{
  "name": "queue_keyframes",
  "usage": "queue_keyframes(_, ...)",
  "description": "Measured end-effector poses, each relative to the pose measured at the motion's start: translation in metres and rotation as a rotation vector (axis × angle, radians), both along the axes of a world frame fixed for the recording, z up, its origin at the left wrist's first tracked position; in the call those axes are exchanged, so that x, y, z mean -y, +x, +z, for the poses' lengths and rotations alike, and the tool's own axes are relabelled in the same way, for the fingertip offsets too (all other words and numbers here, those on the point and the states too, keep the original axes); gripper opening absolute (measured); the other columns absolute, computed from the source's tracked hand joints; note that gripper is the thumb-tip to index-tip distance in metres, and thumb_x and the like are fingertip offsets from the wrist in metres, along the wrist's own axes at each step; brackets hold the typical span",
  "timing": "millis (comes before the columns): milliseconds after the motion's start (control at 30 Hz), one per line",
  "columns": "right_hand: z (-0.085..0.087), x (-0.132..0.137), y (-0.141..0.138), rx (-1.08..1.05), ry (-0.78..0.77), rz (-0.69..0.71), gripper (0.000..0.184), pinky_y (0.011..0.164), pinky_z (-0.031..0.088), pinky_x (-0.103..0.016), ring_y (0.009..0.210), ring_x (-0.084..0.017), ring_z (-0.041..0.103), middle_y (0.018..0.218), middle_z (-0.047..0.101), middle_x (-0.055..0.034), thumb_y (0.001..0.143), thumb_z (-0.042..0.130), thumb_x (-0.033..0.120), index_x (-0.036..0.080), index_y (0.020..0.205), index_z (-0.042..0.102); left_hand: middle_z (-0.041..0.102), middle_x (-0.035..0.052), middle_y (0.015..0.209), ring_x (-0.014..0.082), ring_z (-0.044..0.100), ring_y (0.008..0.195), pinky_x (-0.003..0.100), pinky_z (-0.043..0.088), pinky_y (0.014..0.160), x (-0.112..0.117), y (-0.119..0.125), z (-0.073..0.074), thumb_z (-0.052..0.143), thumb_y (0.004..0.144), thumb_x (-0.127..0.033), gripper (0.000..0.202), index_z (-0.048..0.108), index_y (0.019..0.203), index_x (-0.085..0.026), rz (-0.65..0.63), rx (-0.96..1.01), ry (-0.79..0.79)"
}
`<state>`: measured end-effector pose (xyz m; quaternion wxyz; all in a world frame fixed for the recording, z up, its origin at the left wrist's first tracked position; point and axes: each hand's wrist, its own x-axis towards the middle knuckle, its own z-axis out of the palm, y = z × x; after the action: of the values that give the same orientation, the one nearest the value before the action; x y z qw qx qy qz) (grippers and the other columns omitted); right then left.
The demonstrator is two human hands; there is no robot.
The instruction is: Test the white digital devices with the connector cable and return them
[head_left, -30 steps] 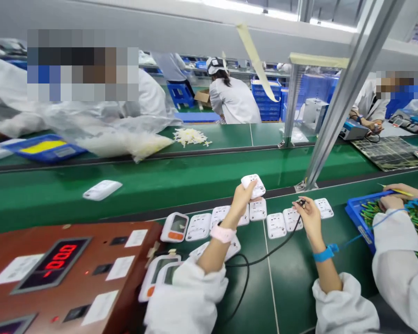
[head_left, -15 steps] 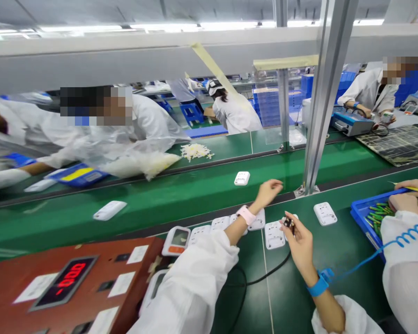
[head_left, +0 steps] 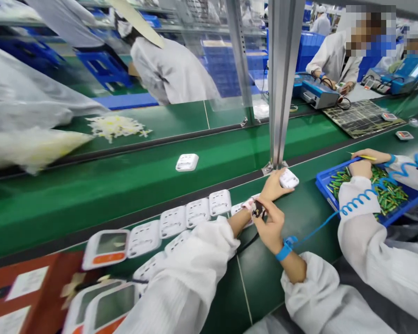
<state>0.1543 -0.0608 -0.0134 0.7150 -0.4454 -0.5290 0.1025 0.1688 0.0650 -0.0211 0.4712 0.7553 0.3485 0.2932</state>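
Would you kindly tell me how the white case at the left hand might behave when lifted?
The white case is probably stiff, since its moulded shell looks crisp-edged. Being flat and squarish, it seems unlikely to roll. Its smooth rim may slip slightly against the left hand.

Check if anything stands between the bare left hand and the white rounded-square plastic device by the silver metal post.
Nothing visible does: the left hand touches the device. The post rises behind them, and the right hand, holding a small black connector, lies to the near side, not between them.
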Motion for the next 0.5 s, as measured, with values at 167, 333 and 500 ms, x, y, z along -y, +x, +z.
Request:
queue_keyframes(167, -0.017, -0.003, -0.001, -0.109, -0.080, -0.033, 0.033, 0.080, 0.056, -0.025, 0.092, -0.015, 0.068, 0.103, 0.070, -0.0080, 0.080, 0.055, 0.011, 0.017, 0.110, 0.068, 0.055, 0.0146, 0.131, 0.0176, 0.059, 0.102, 0.026, 0.049, 0.086, 0.012, -0.069, 0.052, 0.072, 0.072, -0.037, 0.074, 0.046, 0.137, -0.013, 0.091, 0.373, -0.372)
queue_keyframes(333, -0.025, -0.006, 0.001, -0.232, -0.216, 0.044, 0.037, 0.077, 0.056, -0.027, 0.085, -0.015, 0.069, 0.107, 0.068, -0.0111, 0.083, 0.055, 0.018, 0.015, 0.119, 0.064, 0.063, 0.0113, 0.119, 0.0103, 0.061, 0.079, 0.016, 0.048, 0.062, 0.053, -0.140, 0.100, 0.064, 0.082, -0.037, 0.047, 0.063, 0.121, -0.012, 0.173, 0.823, -0.739)
queue_keyframes(500, -0.026, -0.008, 0.003, -0.306, -0.302, 0.118, 0.047, 0.080, 0.057, -0.030, 0.085, -0.016, 0.069, 0.113, 0.067, -0.0146, 0.084, 0.060, 0.029, 0.013, 0.128, 0.057, 0.065, 0.0087, 0.115, 0.0111, 0.064, 0.081, 0.018, 0.052, 0.070, 0.080, -0.173, 0.117, 0.057, 0.084, -0.011, 0.056, 0.048, 0.138, -0.015, 0.438, 1.064, -0.743)
